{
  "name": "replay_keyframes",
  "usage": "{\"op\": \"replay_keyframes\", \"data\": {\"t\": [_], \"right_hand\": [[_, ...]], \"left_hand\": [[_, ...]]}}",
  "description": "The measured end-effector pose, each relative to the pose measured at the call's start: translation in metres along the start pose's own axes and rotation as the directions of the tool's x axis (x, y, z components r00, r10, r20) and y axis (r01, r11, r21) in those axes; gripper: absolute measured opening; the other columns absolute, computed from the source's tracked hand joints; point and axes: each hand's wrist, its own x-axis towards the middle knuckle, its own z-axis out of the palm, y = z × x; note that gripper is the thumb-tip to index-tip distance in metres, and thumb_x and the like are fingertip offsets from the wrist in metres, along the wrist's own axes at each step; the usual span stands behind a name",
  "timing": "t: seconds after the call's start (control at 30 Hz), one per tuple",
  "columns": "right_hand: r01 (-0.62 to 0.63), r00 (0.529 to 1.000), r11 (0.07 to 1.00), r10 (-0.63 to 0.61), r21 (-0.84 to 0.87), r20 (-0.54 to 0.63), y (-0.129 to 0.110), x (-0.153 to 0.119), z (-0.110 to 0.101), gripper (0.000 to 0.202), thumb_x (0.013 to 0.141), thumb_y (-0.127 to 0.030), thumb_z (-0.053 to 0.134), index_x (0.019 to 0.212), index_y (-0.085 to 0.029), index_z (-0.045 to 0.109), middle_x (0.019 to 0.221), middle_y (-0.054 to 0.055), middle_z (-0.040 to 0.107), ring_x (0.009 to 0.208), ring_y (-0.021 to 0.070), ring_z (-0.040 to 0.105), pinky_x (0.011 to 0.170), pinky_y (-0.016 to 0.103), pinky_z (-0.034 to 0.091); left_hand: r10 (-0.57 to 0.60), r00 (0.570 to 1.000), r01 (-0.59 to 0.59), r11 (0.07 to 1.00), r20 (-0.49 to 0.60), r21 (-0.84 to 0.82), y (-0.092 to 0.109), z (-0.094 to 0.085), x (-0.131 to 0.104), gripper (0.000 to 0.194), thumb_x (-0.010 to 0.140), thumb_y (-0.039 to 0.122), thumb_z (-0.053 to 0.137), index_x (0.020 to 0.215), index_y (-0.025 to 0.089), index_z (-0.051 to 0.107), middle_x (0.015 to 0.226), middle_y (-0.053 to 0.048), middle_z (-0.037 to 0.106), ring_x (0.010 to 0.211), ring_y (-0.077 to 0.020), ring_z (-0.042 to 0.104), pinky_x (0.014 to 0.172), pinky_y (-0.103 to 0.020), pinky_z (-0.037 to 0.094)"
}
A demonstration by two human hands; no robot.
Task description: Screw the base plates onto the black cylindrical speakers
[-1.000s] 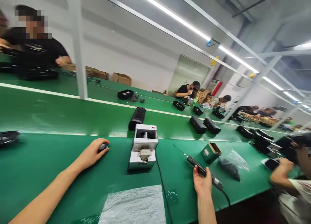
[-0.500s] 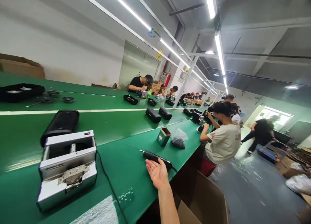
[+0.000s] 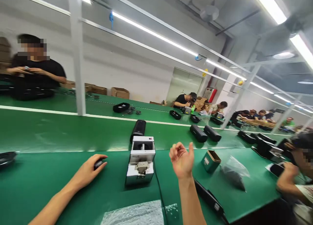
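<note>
My left hand (image 3: 94,168) is closed round a small dark object (image 3: 98,164) that I cannot make out, low over the green table (image 3: 49,182). Palm up and fingers partly curled, my right hand (image 3: 182,160) is raised with nothing in it. Between the hands stands a white and silver screw-feeding device (image 3: 141,163). A black electric screwdriver (image 3: 210,199) lies on the table just right of my right wrist. Behind the device rests a black speaker housing (image 3: 139,129).
Right of my right hand are a green box (image 3: 211,161) and a clear bag of dark parts (image 3: 236,173). Bubble wrap (image 3: 137,213) lies at the near edge. More black housings (image 3: 198,133) sit farther back. A person's arm (image 3: 286,179) is at the right.
The view has swung left. My left hand has come into view, closed. My right hand has moved away from the screwdriver, its fingers more curled.
</note>
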Motion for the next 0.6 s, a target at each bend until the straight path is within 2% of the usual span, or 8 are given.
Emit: {"op": "replay_keyframes", "data": {"t": [0.03, 0.07, 0.1, 0.17, 0.27, 0.33, 0.5, 0.6], "right_hand": [[-0.001, 0.999, 0.999, -0.001, 0.038, 0.046, -0.005, 0.005, 0.022, 0.073, 0.094, -0.092, 0.068, 0.108, -0.021, 0.08, 0.095, 0.006, 0.079, 0.076, 0.015, 0.073, 0.067, 0.026, 0.061], [-0.008, 0.995, 0.997, 0.0, 0.076, 0.096, -0.01, 0.009, 0.043, 0.078, 0.094, -0.095, 0.065, 0.127, -0.026, 0.08, 0.123, 0.01, 0.081, 0.101, 0.021, 0.08, 0.084, 0.034, 0.067], [-0.018, 0.989, 0.994, 0.001, 0.112, 0.146, -0.013, 0.011, 0.062, 0.083, 0.094, -0.096, 0.062, 0.144, -0.03, 0.075, 0.147, 0.012, 0.075, 0.124, 0.0266, 0.078, 0.101, 0.042, 0.067], [-0.033, 0.971, 0.985, -0.008, 0.167, 0.238, -0.017, 0.012, 0.092, 0.088, 0.098, -0.094, 0.056, 0.164, -0.037, 0.061, 0.17, 0.012, 0.06, 0.15, 0.0334, 0.067, 0.125, 0.058, 0.055], [-0.026, 0.95, 0.977, -0.042, 0.212, 0.311, -0.015, 0.013, 0.116, 0.09, 0.101, -0.09, 0.056, 0.174, -0.038, 0.05, 0.175, 0.014, 0.054, 0.155, 0.0364, 0.063, 0.14, 0.068, 0.033], [-0.009, 0.945, 0.974, -0.067, 0.228, 0.322, -0.011, 0.017, 0.121, 0.091, 0.102, -0.088, 0.056, 0.177, -0.037, 0.046, 0.176, 0.015, 0.053, 0.156, 0.0363, 0.062, 0.143, 0.069, 0.026], [0.02, 0.949, 0.965, -0.1, 0.261, 0.3, -0.005, 0.024, 0.117, 0.091, 0.103, -0.087, 0.055, 0.177, -0.036, 0.044, 0.175, 0.016, 0.054, 0.157, 0.0344, 0.061, 0.144, 0.068, 0.023], [0.017, 0.95, 0.966, -0.097, 0.26, 0.298, -0.006, 0.024, 0.115, 0.088, 0.105, -0.087, 0.05, 0.176, -0.036, 0.046, 0.173, 0.014, 0.056, 0.158, 0.0336, 0.061, 0.145, 0.069, 0.021]], "left_hand": [[-0.008, 1.0, 0.008, 1.0, 0.0, -0.001, 0.0, -0.001, -0.001, 0.059, 0.093, 0.076, 0.059, 0.111, 0.023, 0.079, 0.113, -0.01, 0.088, 0.106, -0.0352, 0.087, 0.099, -0.045, 0.071], [-0.015, 1.0, 0.015, 1.0, -0.008, -0.001, 0.0, -0.003, -0.002, 0.061, 0.094, 0.076, 0.059, 0.115, 0.022, 0.078, 0.116, -0.013, 0.087, 0.11, -0.036, 0.086, 0.102, -0.046, 0.07], [-0.021, 1.0, 0.021, 1.0, -0.018, -0.002, -0.002, -0.003, -0.003, 0.062, 0.094, 0.075, 0.06, 0.118, 0.021, 0.078, 0.12, -0.015, 0.086, 0.113, -0.0365, 0.085, 0.105, -0.047, 0.069], [-0.036, 0.999, 0.035, 0.999, -0.04, -0.008, -0.006, -0.003, -0.005, 0.061, 0.096, 0.071, 0.06, 0.123, 0.019, 0.077, 0.126, -0.017, 0.085, 0.119, -0.0372, 0.083, 0.11, -0.05, 0.067], [-0.05, 0.997, 0.049, 0.998, -0.052, -0.027, -0.011, 0.0, -0.007, 0.058, 0.098, 0.066, 0.061, 0.127, 0.018, 0.077, 0.131, -0.017, 0.083, 0.124, -0.0377, 0.08, 0.114, -0.054, 0.065], [-0.044, 0.997, 0.042, 0.999, -0.062, -0.034, -0.013, 0.003, -0.008, 0.056, 0.1, 0.065, 0.061, 0.127, 0.019, 0.078, 0.131, -0.017, 0.082, 0.125, -0.0376, 0.079, 0.114, -0.054, 0.065], [-0.024, 0.993, 0.022, 1.0, -0.113, -0.015, -0.019, 0.007, -0.01, 0.05, 0.101, 0.062, 0.063, 0.125, 0.021, 0.078, 0.127, -0.014, 0.083, 0.122, -0.0366, 0.081, 0.108, -0.053, 0.068], [-0.033, 0.986, 0.034, 0.999, -0.165, 0.006, -0.016, 0.003, -0.009, 0.049, 0.1, 0.06, 0.063, 0.126, 0.021, 0.077, 0.133, -0.015, 0.081, 0.13, -0.0388, 0.076, 0.115, -0.058, 0.064]]}}
